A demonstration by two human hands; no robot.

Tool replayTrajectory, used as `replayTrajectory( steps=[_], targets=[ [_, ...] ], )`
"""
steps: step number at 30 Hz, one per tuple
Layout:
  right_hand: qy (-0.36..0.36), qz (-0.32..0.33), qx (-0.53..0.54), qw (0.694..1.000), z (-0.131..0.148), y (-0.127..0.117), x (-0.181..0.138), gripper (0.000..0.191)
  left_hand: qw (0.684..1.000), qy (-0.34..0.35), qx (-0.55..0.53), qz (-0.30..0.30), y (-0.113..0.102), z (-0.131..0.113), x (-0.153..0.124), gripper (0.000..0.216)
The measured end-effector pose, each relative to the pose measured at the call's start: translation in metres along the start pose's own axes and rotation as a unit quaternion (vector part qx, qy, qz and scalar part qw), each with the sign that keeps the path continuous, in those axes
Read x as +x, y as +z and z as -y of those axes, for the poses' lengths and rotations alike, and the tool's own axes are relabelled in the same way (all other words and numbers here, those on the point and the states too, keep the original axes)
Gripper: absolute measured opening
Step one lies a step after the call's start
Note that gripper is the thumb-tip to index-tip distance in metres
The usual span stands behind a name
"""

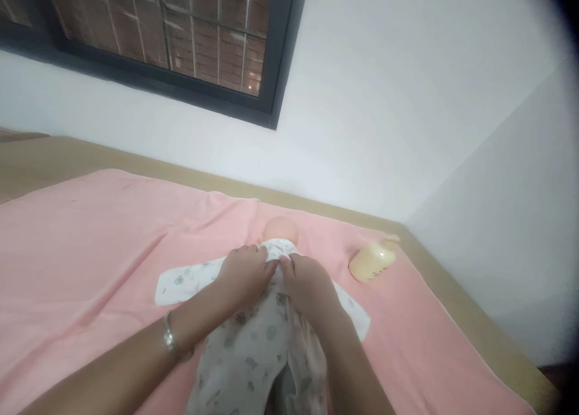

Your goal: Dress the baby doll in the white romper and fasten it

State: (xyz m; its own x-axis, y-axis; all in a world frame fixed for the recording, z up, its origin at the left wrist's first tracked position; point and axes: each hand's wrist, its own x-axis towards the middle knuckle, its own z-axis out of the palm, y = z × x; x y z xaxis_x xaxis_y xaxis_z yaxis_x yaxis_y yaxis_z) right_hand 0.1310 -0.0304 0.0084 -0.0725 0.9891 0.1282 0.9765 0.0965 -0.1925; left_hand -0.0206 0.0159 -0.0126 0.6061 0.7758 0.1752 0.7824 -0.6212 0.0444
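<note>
A baby doll lies on its back on the pink blanket, with only its bald head (pixel 279 228) showing above the clothing. White baby clothes (pixel 253 342) with a small print cover its body, and the sleeves spread out to both sides. My left hand (pixel 246 273) pinches the fabric at the neckline from the left. Close beside it, my right hand (pixel 310 282) grips the same neckline from the right, thumbs nearly meeting. Below the hands the front of the garment hangs partly apart. The doll's arms and legs are hidden.
A yellowish baby bottle (pixel 373 261) lies tilted on the pink blanket (pixel 113 234) to the right of the doll. Wooden board edges (pixel 344 213) run along the white wall. A dark-framed window (pixel 266 101) with bars is above at the left.
</note>
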Motion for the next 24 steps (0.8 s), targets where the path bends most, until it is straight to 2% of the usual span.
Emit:
replayTrajectory(
  steps=[2,7,10,13,16,20,24],
  targets=[
    [0.009,-0.002,-0.009,1.000,-0.003,0.004,0.004,0.038,0.999,0.007,0.030,0.011,-0.006,-0.006,-0.004,0.023],
    [0.033,-0.009,0.022,0.999,-0.011,0.013,0.015,0.042,0.999,-0.012,0.028,0.008,-0.018,-0.020,-0.012,0.026],
    [0.066,-0.002,0.066,0.996,-0.014,0.017,0.020,0.045,0.999,-0.012,0.029,0.010,-0.019,-0.022,-0.013,0.037],
    [0.069,-0.002,0.083,0.994,-0.015,0.018,0.020,0.045,0.999,0.015,0.044,0.014,-0.016,-0.019,-0.011,0.031],
    [0.072,-0.007,0.080,0.994,-0.010,0.011,0.012,0.045,0.997,0.030,0.064,0.011,-0.012,-0.013,-0.007,0.023],
    [0.047,0.009,0.089,0.995,-0.002,-0.007,-0.003,0.049,0.997,0.025,0.069,0.011,-0.006,-0.003,0.000,0.025],
    [0.058,0.024,0.109,0.992,0.004,-0.018,-0.011,0.051,0.999,-0.037,-0.001,-0.002,0.000,0.006,0.008,0.030]
  ],
)
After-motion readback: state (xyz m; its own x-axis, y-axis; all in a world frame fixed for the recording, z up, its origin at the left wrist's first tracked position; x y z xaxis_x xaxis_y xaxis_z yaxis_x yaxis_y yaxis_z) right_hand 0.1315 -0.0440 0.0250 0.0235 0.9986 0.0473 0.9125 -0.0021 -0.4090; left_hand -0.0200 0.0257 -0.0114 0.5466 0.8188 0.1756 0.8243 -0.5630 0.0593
